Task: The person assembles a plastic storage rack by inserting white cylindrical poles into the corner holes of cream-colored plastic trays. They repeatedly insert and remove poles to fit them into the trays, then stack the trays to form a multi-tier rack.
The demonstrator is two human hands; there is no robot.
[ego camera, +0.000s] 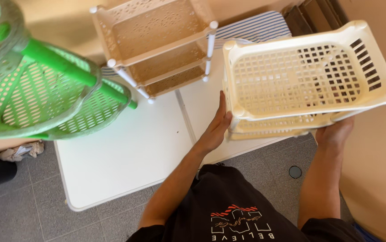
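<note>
The cream plastic rack point(307, 80) is held up between both hands above the right end of the white table point(125, 157), its long axis running left to right and tilted so the top tray faces the camera. The left hand point(217, 123) lies flat and open against the rack's left end, fingers pointing up along a corner post; the right hand point(334, 134) cups the lower right edge from beneath, its fingers hidden behind the trays, so how tightly it grips cannot be told. Both hands touch the rack, one at each end. The rack is rigid moulded plastic, with square-holed lattice floors, smooth rounded rims and stacked tiers. On the table behind stands a beige tiered rack point(157, 45) with white posts, well apart to the left. A green plastic rack point(45, 85) with oval slotted shelves and a green tube looms at the far left.
</note>
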